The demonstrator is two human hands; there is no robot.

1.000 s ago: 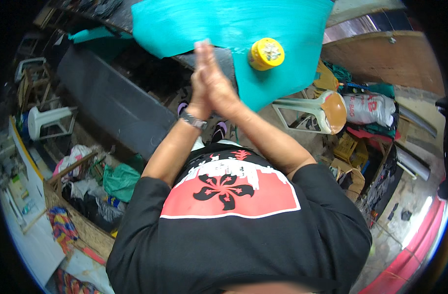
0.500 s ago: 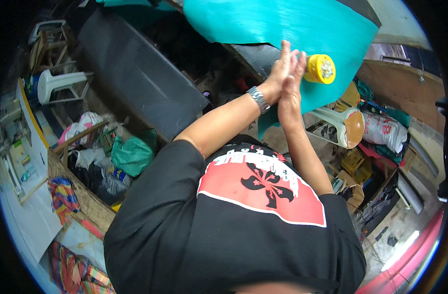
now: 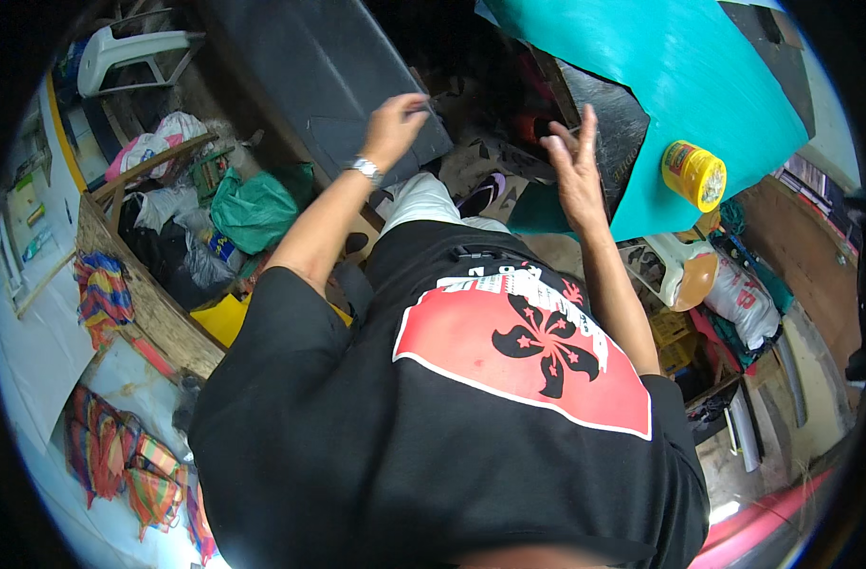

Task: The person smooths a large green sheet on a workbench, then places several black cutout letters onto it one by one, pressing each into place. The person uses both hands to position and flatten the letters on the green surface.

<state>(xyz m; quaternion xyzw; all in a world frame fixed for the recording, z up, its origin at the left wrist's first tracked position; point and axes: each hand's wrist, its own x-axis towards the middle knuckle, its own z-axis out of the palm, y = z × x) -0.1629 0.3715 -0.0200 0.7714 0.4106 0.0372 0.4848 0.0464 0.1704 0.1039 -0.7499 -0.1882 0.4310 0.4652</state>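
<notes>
My left hand [image 3: 393, 133], wearing a metal watch [image 3: 364, 171] at the wrist, is raised near the end of a long dark panel [image 3: 300, 66]. Its fingers are loosely bent and a little apart, with nothing visible in them. My right hand [image 3: 577, 180] is open, fingers stretched upward, in front of the left edge of a teal sheet [image 3: 679, 66]. On that sheet, to the right of this hand, stands a yellow jar [image 3: 693, 176] with a speckled top. A dark piece with a rough surface [image 3: 608, 114] shows beside the sheet, close to my right fingers.
A white plastic chair [image 3: 134, 59] lies at the far left. Below it are a green bag [image 3: 253, 209] and a wooden plank [image 3: 148, 284]. At the right are a stool with a tan seat [image 3: 693, 282] and a white sack [image 3: 741, 303]. A shoe [image 3: 482, 194] shows on the floor.
My hands were pressed palm to palm beside the jar and are now apart, the left further left. The view has shifted, so the sheet and jar appear further right and lower.
</notes>
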